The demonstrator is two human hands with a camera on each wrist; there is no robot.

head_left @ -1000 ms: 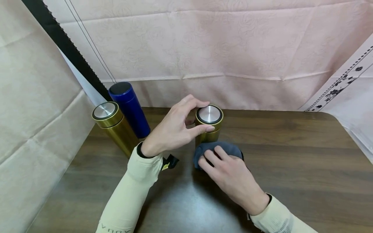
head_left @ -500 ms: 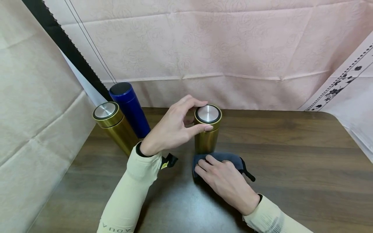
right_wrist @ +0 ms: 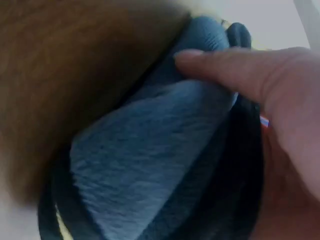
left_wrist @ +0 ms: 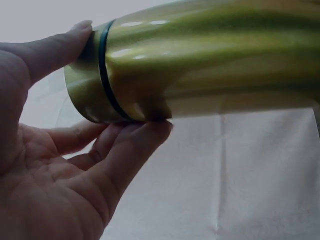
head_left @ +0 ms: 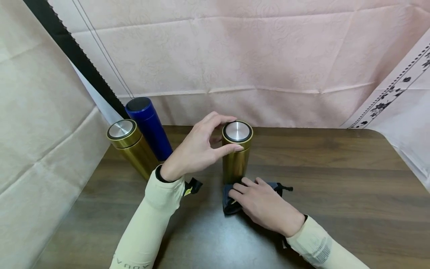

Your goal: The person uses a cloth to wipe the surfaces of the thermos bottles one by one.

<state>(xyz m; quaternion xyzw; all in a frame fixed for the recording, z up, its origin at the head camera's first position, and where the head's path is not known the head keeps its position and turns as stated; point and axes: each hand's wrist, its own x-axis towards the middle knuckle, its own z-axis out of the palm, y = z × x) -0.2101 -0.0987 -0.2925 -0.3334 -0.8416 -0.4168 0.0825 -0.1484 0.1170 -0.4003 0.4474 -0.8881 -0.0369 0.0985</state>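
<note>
Near the middle of the far edge of the brown wood-grain table (head_left: 322, 172), I see a glossy gold cylindrical metal flask (head_left: 234, 164) standing upright, a brushed silver disc (head_left: 237, 131) ringed in black on its lid and a dark seam (left_wrist: 102, 60) below. The left hand (head_left: 201, 145) pinches it about the lid between thumb and fingertips. At its foot, the right hand (head_left: 267, 207) grips a blue-grey plush cloth (right_wrist: 145, 150), thumb on top (how the other fingertips sit underneath, I can't tell from here). Toward the left edge stand a matching gold flask (head_left: 136, 151) and a dark-blue cylindrical bottle (head_left: 152, 127) with a black top.
</note>
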